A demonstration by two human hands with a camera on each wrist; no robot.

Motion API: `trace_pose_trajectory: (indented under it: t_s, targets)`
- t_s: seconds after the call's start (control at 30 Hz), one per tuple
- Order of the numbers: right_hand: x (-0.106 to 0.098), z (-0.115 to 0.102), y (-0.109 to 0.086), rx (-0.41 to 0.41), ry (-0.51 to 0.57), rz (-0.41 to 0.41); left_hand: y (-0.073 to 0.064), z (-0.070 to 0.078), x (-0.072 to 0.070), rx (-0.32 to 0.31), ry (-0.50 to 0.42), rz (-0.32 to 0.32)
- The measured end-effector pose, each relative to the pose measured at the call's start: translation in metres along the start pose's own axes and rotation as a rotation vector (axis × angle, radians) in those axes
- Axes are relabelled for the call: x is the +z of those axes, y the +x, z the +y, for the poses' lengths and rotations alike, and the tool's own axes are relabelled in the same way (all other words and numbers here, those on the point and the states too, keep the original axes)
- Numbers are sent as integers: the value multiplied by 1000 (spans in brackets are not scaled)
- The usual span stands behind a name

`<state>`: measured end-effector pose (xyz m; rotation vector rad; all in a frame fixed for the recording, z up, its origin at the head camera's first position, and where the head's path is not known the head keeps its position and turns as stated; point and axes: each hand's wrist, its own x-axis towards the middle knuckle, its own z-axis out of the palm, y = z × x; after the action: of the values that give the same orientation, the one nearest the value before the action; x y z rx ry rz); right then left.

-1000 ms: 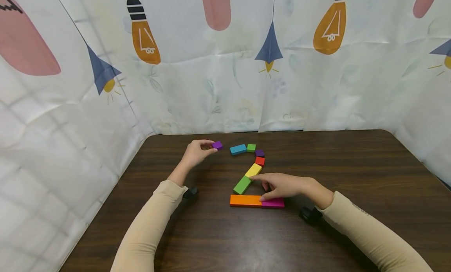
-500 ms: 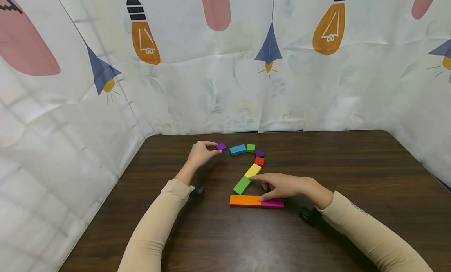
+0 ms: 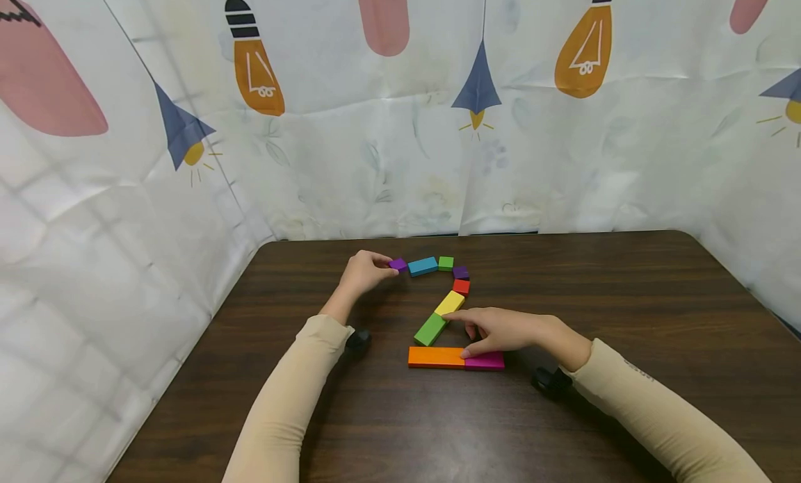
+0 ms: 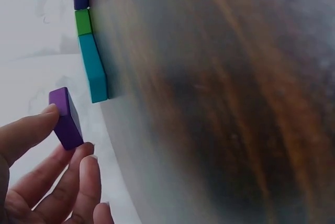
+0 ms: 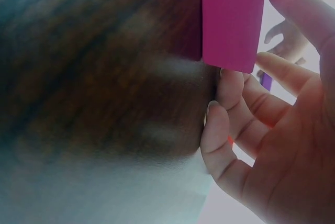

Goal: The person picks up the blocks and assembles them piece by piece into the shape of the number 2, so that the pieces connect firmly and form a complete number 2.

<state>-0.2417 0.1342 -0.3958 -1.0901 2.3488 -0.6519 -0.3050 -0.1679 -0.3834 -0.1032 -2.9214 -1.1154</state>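
Note:
Between thumb and fingertips, my left hand (image 3: 366, 271) pinches a small purple block (image 4: 65, 119), just left of a blue block (image 3: 423, 266). From the blue block a line of blocks curves on: small green (image 3: 446, 263), dark purple (image 3: 460, 272), red (image 3: 461, 287), yellow (image 3: 450, 301) and longer green (image 3: 430, 329). Below it lie an orange block (image 3: 436, 357) and a magenta block (image 3: 484, 361) end to end. My right hand (image 3: 500, 329) rests with its index fingertip where yellow and green meet and its thumb where orange and magenta meet; its other fingers bend loosely.
The dark wooden table (image 3: 626, 295) carries all the blocks. A printed white curtain (image 3: 388, 163) hangs behind the far edge and along the left side. Dark wrist cameras sit under both cuffs, close over the tabletop.
My left hand has carried the purple block to the right and slightly nearer, up beside the blue block's left end. The right hand and the other blocks stay where they were.

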Motion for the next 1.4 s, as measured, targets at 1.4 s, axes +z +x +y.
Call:
trace_pose_trajectory:
  t_s: [1.4]
  targets:
    - [2, 7, 2, -44, 13, -1, 14, 6, 9, -140, 153, -87]
